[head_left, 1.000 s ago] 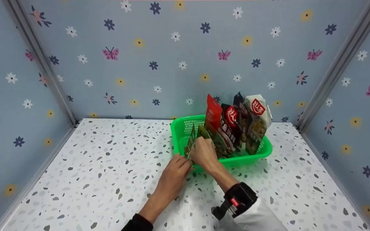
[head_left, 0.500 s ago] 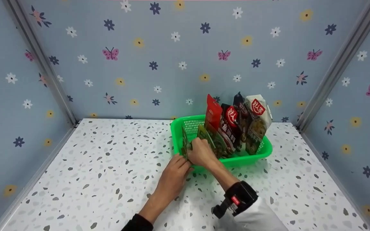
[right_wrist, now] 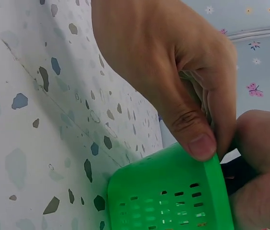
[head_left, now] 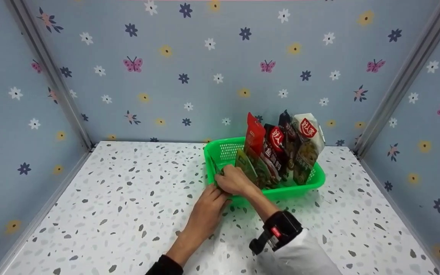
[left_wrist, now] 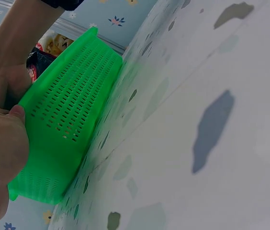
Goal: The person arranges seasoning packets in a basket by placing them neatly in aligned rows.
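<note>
A green plastic basket (head_left: 281,193) holds several upright seasoning packets. My left hand (head_left: 207,206) grips its front left corner, the thumb over the rim in the right wrist view. Inside the basket's left end, my right hand (head_left: 236,181) has curled fingers pinching a thin greenish seasoning packet (head_left: 214,165), seen nearly edge-on; its lower part is hidden. To the right of that hand stand a green packet (head_left: 246,163), a red packet (head_left: 254,135), a dark packet with a red label (head_left: 274,151) and a white-topped packet (head_left: 308,147).
The basket stands on a white speckled table (head_left: 128,198), towards its back. A flower-patterned wall (head_left: 189,76) rises close behind it, with side panels joined by metal corner strips (head_left: 52,72).
My right hand has moved left with the thin packet, bringing it against the basket's left end. The left hand has stayed at the corner, and the other packets have not moved.
</note>
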Motion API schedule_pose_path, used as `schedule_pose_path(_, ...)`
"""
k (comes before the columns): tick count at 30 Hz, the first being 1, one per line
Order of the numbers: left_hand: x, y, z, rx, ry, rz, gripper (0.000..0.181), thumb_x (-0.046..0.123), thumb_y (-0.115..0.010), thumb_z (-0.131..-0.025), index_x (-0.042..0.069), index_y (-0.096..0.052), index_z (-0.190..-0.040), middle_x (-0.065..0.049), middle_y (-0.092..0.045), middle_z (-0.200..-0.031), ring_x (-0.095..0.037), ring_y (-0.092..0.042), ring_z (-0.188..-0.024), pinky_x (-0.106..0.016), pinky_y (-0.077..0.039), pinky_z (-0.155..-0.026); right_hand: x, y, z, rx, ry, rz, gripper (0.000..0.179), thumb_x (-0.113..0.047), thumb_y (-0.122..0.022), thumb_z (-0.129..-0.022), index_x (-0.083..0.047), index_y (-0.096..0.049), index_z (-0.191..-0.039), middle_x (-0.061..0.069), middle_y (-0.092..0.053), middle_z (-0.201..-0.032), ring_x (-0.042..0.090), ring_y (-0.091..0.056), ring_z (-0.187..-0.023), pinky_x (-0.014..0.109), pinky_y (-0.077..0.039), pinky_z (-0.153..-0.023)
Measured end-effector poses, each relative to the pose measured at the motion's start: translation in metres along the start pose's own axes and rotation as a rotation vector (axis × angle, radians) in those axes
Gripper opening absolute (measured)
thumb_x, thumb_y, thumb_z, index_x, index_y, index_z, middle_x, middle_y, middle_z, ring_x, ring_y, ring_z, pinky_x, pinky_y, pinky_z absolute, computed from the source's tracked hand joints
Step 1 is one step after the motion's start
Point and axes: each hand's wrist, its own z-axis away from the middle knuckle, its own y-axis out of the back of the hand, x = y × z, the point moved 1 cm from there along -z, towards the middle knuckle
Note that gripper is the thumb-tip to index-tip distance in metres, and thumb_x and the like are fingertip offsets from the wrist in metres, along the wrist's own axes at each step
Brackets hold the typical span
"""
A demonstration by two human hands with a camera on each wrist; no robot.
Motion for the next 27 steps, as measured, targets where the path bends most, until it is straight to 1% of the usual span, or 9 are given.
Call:
schedule_pose_path(4,0.0,-0.001,-0.001,0.01,-0.021,-0.001,0.018,0.014,-0.082,-0.102,0.012,-0.083,-0.121,-0.004,-0.081,-0.128,-0.024,-0.07,-0.131,-0.036,-0.062,-0.111,0.002,0.0,-0.002,-0.038,-0.039,-0.04,0.022,-0.022,-0.054,-0.109,-0.007,-0.06,-0.094,0.006,-0.051,-0.083,0.026,-0.054,-0.076,0.037,-0.043,-0.069)
schedule_pose_path(5,0.0,-0.001,-0.001,0.014,-0.027,-0.007,0.019,0.014,-0.082,-0.102,0.012,-0.083,-0.121,-0.003,-0.081,-0.127,-0.023,-0.07,-0.13,-0.036,-0.062,-0.112,0.005,0.0,-0.004,-0.047,-0.045,-0.043,0.022,-0.022,-0.053,-0.11,-0.005,-0.062,-0.1,0.008,-0.054,-0.087,0.028,-0.056,-0.08,0.038,-0.044,-0.071)
schedule_pose_path(7,-0.001,-0.002,-0.001,0.025,-0.038,-0.025,0.018,0.015,-0.083,-0.101,0.011,-0.083,-0.119,-0.003,-0.082,-0.123,-0.023,-0.071,-0.128,-0.037,-0.061,-0.115,0.015,-0.005,-0.013,-0.061,-0.057,-0.046,0.026,-0.023,-0.051,-0.11,-0.003,-0.066,-0.112,0.011,-0.06,-0.096,0.029,-0.059,-0.087,0.04,-0.046,-0.076)
schedule_pose_path(8,-0.001,-0.003,-0.001,0.03,-0.041,-0.032,0.018,0.015,-0.084,-0.101,0.011,-0.083,-0.118,-0.003,-0.082,-0.121,-0.022,-0.071,-0.126,-0.037,-0.06,-0.116,0.022,-0.008,-0.018,-0.069,-0.061,-0.044,0.028,-0.023,-0.049,-0.11,-0.002,-0.066,-0.116,0.012,-0.062,-0.099,0.029,-0.059,-0.09,0.04,-0.047,-0.077)
schedule_pose_path(10,-0.002,-0.004,-0.001,0.039,-0.046,-0.041,0.018,0.015,-0.085,-0.099,0.011,-0.083,-0.117,-0.002,-0.082,-0.118,-0.022,-0.072,-0.125,-0.038,-0.06,-0.117,0.036,-0.016,-0.03,-0.083,-0.071,-0.037,0.029,-0.025,-0.047,-0.11,-0.005,-0.067,-0.116,0.011,-0.065,-0.104,0.028,-0.06,-0.092,0.039,-0.047,-0.078)
schedule_pose_path(12,-0.002,-0.004,-0.001,0.047,-0.051,-0.043,0.018,0.015,-0.086,-0.099,0.011,-0.083,-0.116,-0.002,-0.082,-0.116,-0.022,-0.072,-0.123,-0.037,-0.06,-0.115,0.051,-0.024,-0.042,-0.1,-0.078,-0.029,0.028,-0.027,-0.046,-0.111,-0.009,-0.067,-0.113,0.008,-0.065,-0.107,0.026,-0.06,-0.093,0.037,-0.047,-0.079)
schedule_pose_path(15,-0.002,-0.005,0.0,0.052,-0.052,-0.035,0.018,0.015,-0.086,-0.098,0.01,-0.083,-0.116,-0.002,-0.082,-0.116,-0.023,-0.071,-0.123,-0.035,-0.062,-0.111,0.061,-0.03,-0.051,-0.12,-0.072,-0.028,0.025,-0.026,-0.045,-0.111,-0.013,-0.064,-0.101,0.006,-0.063,-0.103,0.026,-0.059,-0.089,0.036,-0.047,-0.077)
schedule_pose_path(19,-0.002,-0.006,0.001,0.061,-0.056,-0.038,0.017,0.015,-0.086,-0.098,0.012,-0.082,-0.114,-0.002,-0.081,-0.115,-0.023,-0.071,-0.122,-0.034,-0.062,-0.108,0.067,-0.033,-0.056,-0.132,-0.055,-0.029,0.023,-0.024,-0.047,-0.108,-0.017,-0.058,-0.09,0.005,-0.059,-0.093,0.024,-0.057,-0.081,0.035,-0.046,-0.072)
schedule_pose_path(27,-0.002,-0.004,0.001,0.054,-0.043,-0.028,0.015,0.015,-0.084,-0.099,0.011,-0.082,-0.113,-0.002,-0.081,-0.115,-0.022,-0.071,-0.121,-0.035,-0.061,-0.108,0.066,-0.033,-0.055,-0.134,-0.065,-0.034,0.019,-0.024,-0.048,-0.106,-0.018,-0.058,-0.09,0.004,-0.058,-0.093,0.025,-0.056,-0.081,0.036,-0.047,-0.073)
